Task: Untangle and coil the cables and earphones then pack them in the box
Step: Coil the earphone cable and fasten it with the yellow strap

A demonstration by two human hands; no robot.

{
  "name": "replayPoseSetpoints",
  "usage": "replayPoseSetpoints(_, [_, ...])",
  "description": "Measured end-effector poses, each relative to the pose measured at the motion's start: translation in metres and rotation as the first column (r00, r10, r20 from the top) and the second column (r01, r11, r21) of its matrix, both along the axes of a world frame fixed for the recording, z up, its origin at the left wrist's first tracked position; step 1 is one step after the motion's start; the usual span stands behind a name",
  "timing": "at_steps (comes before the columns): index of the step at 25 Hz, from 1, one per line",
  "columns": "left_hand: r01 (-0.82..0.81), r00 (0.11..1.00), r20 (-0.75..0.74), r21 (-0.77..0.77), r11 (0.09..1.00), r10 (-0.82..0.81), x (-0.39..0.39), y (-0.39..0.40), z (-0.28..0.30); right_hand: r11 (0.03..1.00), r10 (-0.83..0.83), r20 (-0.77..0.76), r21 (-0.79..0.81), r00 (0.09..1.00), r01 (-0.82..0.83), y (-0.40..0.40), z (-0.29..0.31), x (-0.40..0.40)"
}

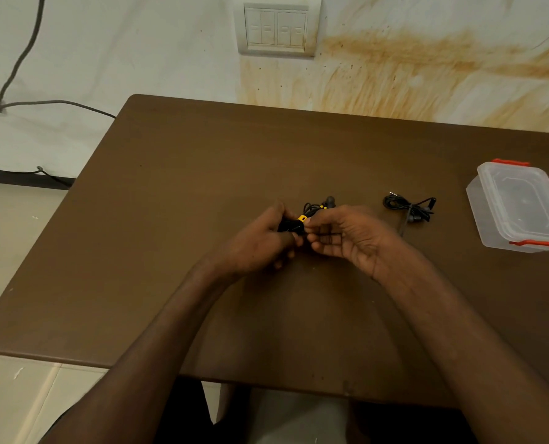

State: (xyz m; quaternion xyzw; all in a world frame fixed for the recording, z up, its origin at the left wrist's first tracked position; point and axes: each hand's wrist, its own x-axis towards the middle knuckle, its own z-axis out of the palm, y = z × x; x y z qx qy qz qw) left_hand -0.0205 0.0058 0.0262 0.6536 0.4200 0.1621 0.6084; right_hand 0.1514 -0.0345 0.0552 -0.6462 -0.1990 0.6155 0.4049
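At the middle of the brown table, a person is working w/ both hands just above the surface. The left hand is curling its fingers round a small black-and-yellow earphone bundle, gripping the black part, w/ a yellow piece poking out btwn the two hands. The right hand is coming in from the right, its thumb and forefinger pinching a thin black strand of the same bundle just beside the yellow bit; the other fingers are hanging loosely bent. A few loops of dark wire and one rounded earbud are sticking out on the far side of the knuckles. Whether the loops are knotted or neat, can't tell, too small and partly hidden. To the right of the hands, a bit apart, a second black earphone set is lying on the table already gathered into a bundle, its plug pointing far-left and a short tail trailing toward the near side. Further right, near the table's right edge, a clear plastic box w/ red clips is sitting w/ its lid on, well apart from both bundles. Along the far wall a white switch plate is showing, and at far left a grey wall cable is running down to a socket.
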Motion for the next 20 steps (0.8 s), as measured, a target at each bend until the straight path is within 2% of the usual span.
replayPoseSetpoints(2, [0.019, 0.999, -0.05, 0.046, 0.999, -0.017, 0.002, -0.001, -0.002, 1.0, -0.003, 0.006, -0.006, 1.0, 0.003, 0.0, 0.0, 0.0])
replayPoseSetpoints(5, [0.011, 0.999, -0.049, 0.162, 0.987, -0.003, 0.005, -0.003, -0.005, 1.0, -0.009, 0.024, 0.0, 1.0, 0.009, 0.0, 0.002, 0.002])
replayPoseSetpoints(11, [0.022, 0.988, -0.149, 0.374, 0.927, 0.036, 0.009, -0.002, -0.006, 1.0, 0.012, 0.178, 0.011, 0.984, -0.014, -0.002, 0.005, 0.001])
replayPoseSetpoints(14, [0.152, 0.953, -0.303, 0.52, 0.841, 0.016, 0.01, -0.005, -0.007, 1.0, -0.008, 0.138, -0.006, 0.99, 0.008, -0.002, 0.003, 0.002])
replayPoseSetpoints(17, [0.23, 0.912, -0.409, 0.566, 0.791, 0.028, 0.012, -0.006, -0.006, 0.999, -0.024, 0.084, -0.027, 0.996, 0.026, -0.002, 0.005, 0.003])
replayPoseSetpoints(20, [0.189, 0.923, -0.38, 0.59, 0.785, 0.064, 0.014, -0.007, -0.005, 0.995, -0.097, 0.007, 0.032, 0.995, 0.097, -0.002, 0.01, 0.002])
